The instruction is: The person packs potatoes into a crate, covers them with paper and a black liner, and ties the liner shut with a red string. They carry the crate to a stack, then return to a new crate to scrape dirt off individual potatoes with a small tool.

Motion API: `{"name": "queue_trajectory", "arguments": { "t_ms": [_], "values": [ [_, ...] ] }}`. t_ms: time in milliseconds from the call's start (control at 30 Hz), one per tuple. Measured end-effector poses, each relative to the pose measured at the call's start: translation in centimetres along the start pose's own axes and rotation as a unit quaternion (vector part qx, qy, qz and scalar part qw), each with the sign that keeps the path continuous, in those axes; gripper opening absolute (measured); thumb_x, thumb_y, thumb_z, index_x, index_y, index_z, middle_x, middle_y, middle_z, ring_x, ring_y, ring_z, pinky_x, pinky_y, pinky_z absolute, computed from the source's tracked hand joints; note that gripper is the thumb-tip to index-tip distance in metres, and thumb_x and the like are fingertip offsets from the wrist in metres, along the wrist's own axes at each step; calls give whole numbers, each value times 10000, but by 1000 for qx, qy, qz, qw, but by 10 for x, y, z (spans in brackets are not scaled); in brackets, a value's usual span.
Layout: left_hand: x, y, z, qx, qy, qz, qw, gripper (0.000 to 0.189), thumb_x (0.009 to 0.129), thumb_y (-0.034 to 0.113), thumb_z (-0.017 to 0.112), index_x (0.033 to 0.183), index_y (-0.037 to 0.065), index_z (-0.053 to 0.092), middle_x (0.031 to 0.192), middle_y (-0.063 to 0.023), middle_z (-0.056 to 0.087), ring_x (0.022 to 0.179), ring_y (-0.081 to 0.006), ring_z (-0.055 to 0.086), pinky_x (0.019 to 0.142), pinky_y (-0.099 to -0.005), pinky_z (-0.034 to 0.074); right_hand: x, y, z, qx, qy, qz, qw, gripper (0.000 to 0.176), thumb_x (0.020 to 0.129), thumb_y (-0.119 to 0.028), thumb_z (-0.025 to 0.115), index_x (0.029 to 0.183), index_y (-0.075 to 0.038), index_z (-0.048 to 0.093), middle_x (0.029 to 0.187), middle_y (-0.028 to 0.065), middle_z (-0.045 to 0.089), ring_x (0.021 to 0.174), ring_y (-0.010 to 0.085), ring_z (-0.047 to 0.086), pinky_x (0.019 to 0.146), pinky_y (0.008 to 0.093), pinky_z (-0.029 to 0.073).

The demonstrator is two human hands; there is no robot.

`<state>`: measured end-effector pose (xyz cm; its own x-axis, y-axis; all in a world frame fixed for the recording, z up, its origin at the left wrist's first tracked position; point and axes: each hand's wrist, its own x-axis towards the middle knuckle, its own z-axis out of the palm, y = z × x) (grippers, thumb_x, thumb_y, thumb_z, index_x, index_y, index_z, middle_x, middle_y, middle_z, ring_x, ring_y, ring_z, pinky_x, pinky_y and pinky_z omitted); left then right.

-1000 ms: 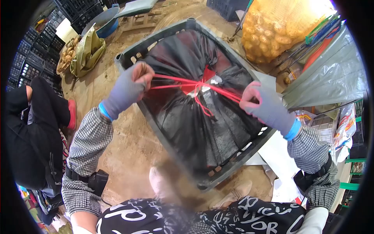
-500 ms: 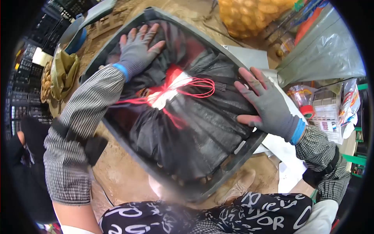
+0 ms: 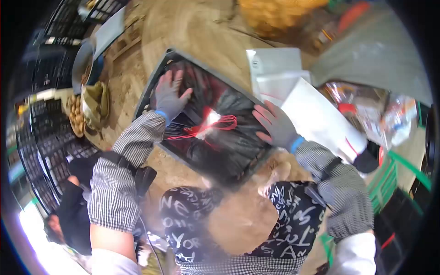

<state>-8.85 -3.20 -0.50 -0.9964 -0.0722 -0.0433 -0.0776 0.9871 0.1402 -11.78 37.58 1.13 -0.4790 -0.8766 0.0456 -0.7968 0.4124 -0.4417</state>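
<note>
The black bag, gathered at the top under a looped red string, sits in the dark crate on the floor. The left hand lies open, fingers spread, at ten o'clock on the bag, gripping nothing. The right hand, also open and empty, is at three o'clock.

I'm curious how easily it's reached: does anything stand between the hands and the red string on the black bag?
Nothing visible does. The red string lies uncovered on top of the black bag, with the left hand to one side and the open right hand to the other.
</note>
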Motion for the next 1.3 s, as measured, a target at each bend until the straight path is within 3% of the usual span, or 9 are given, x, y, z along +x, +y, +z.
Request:
{"name": "queue_trajectory", "arguments": {
  "t_ms": [100,200,267,367,500,600,767,933,1300],
  "values": [
    [-12,-1,-38,-222,53,-113,967,718,908,425,615,1434,3,366,1439,-213,400,1372,-342,335,1150,-399,249,-5,-13,-9,29,85,95,991,707,785,-333,698,1384,-48,450,1434,168,422,1315,410,385,1076,506,349],
    [-22,-20,-96,-254,-51,-241,935,632,927,366,609,1408,4,419,1328,-204,524,1240,-311,495,1046,-370,364,7,-48,-19,2,284,322,903,643,821,-269,685,1366,-21,451,1370,191,471,1274,379,429,1067,495,350],
    [-37,-77,-81,-115,-49,-258,958,625,912,368,621,1402,21,445,1223,-189,612,1106,-316,595,959,-377,445,-8,-98,-4,-12,384,510,770,606,844,-257,676,1351,-7,458,1343,220,481,1224,343,475,1030,450,393],
    [-28,-123,-42,-145,-93,-348,922,662,891,398,635,1408,31,444,1212,-200,615,1057,-321,621,913,-384,464,-32,-124,44,486,588,534,364,470,854,-182,649,1257,18,512,1093,146,592,961,213,575,830,335,465],
    [22,-122,-10,-173,-185,-324,911,520,899,393,619,1238,2,565,1082,-170,657,912,-236,648,785,-320,504,-53,-169,124,423,383,695,438,379,838,-130,624,1188,-4,552,884,58,591,773,139,540,682,289,439],
    [50,-162,19,-401,-248,-394,789,334,919,230,570,1166,5,599,1045,-106,671,919,-225,639,801,-347,519,-62,-179,180,344,363,671,547,331,806,-91,602,1130,-29,570,785,18,569,688,112,512,626,276,428],
    [49,-166,14,-530,-260,-409,696,303,932,180,550,1192,27,589,1125,-83,653,976,-243,634,882,-405,526,-47,-165,173,510,445,676,293,274,762,-53,561,1036,-54,564,691,-25,517,590,93,467,569,255,398],
    [35,-137,3,-547,-264,-390,692,380,938,276,604,1230,37,553,1149,-87,634,980,-240,632,871,-410,530,-88,-161,223,533,451,657,284,213,773,-55,562,984,-82,561,659,-32,499,562,86,453,530,248,350],
    [2,-160,-25,-550,-292,-343,704,361,942,255,624,1231,63,523,1112,-71,626,1047,-178,585,937,-335,472,-70,-236,84,558,434,650,279,217,772,-93,569,989,-87,583,682,-6,530,583,113,490,542,269,374]
  ]
}}
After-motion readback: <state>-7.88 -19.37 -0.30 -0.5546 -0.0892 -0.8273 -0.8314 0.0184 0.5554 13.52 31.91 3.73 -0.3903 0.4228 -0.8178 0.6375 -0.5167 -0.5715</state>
